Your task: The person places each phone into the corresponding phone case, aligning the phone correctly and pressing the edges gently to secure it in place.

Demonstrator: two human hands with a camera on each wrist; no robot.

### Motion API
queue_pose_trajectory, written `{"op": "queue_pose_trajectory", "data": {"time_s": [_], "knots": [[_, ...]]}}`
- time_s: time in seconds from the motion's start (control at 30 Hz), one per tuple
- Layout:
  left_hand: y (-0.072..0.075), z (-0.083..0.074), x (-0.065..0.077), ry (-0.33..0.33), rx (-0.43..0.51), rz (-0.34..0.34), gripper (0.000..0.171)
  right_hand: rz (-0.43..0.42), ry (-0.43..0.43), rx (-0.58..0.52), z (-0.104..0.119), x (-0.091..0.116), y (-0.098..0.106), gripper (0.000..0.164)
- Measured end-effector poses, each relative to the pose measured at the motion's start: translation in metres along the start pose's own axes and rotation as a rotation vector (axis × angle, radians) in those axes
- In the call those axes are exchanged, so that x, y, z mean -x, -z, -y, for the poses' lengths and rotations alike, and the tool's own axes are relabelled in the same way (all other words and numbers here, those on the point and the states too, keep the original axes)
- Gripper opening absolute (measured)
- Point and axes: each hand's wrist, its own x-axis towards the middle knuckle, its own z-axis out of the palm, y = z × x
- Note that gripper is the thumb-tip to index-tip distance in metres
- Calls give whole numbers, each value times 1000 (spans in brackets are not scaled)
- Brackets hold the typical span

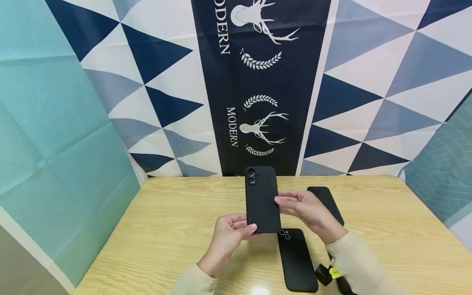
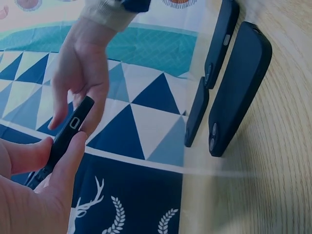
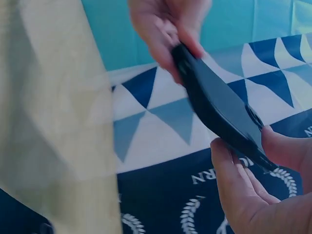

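Observation:
A black phone case (image 1: 262, 200) with two ringed camera openings is held upright above the table, its back toward the head camera. Whether a phone sits inside I cannot tell. My left hand (image 1: 230, 233) pinches its lower left corner, thumb on the back. At the right edge, my right hand (image 1: 304, 209) holds the case between thumb and fingers. The left wrist view shows the case's bottom edge with a port opening, between the left thumb (image 2: 29, 155) and fingers. In the right wrist view, the right thumb (image 3: 287, 148) lies near the camera end.
Below the held case lies a similar black case (image 1: 298, 262) on the wooden table (image 1: 177, 229). Another black case (image 1: 328, 205) lies farther back, partly behind the right hand. A third (image 2: 222, 41) shows in the left wrist view. Patterned cloth (image 1: 158, 82) hangs behind the table.

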Motion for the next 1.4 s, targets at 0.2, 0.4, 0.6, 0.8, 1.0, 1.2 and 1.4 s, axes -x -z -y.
{"op": "queue_pose_trajectory", "data": {"time_s": [0.2,0.4,0.6,0.8,1.0,1.2,1.4], "knots": [[-2,1,4,-7,11,20,32,-23,13,0,19,-6,7,60],[-1,4,9,-1,-6,24,33,-29,32,-96,16,-6,4,38],[0,17,14,48,-64,42,37,-153,31,-21,8,-2,-8,41],[5,17,13,86,-145,99,39,-201,5,31,6,3,-15,47],[8,-5,5,33,-199,46,44,-203,-9,20,10,7,-17,46],[7,-29,-7,-51,-186,-48,40,-174,-1,-5,8,10,-21,51],[3,-34,-10,-84,-162,-94,35,-159,21,-27,2,10,-21,54]]}}
